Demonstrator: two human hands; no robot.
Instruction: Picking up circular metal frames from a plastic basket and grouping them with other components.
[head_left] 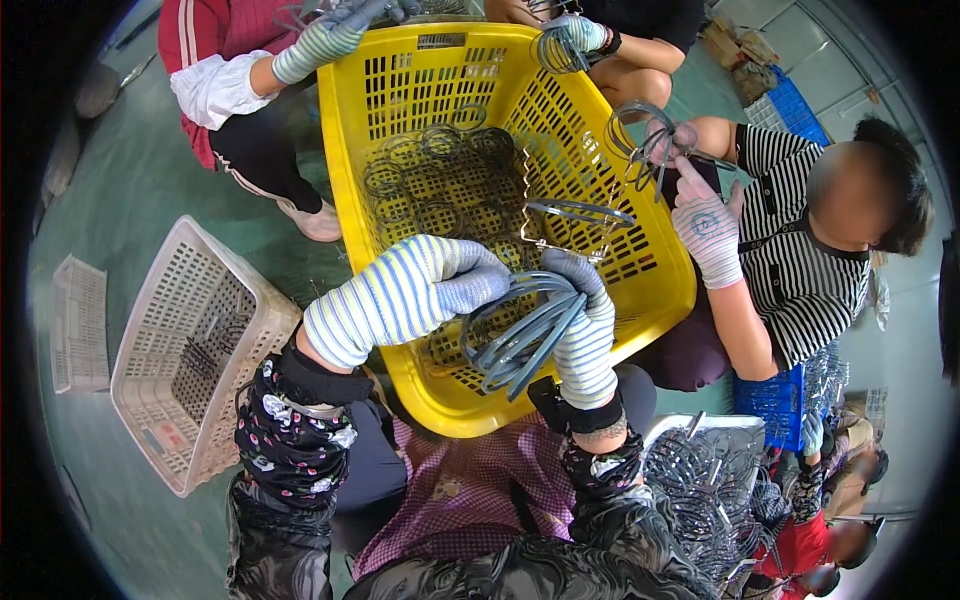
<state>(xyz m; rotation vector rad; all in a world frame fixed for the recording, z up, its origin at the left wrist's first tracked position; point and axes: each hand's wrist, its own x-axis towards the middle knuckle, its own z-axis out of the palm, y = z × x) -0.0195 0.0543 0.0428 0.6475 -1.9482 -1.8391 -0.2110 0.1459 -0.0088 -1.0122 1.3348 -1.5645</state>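
Observation:
My left hand (415, 292) and my right hand (583, 335), both in striped knit gloves, are closed on a bundle of thin grey loops (528, 345). The left thumb and fingers pinch its upper left side; the right fingers grip its right side. I cannot tell whether the loops are rubber or metal. They hang over the near part of a yellow perforated basket (435, 408), where more grey loops (425, 165) lie on the bottom. Just past my right fingertips is a zigzag metal wire frame (527, 195), with a few loops (580, 211) across it.
A white crate (185, 260) stands at left. At right, a person in a striped shirt (800, 230) holds loops (640, 145) by the basket rim. Gloved co-worker hands (325, 45) (580, 33) reach over the far rim. A pale bin (700, 480) heaped with metal pieces sits near right.

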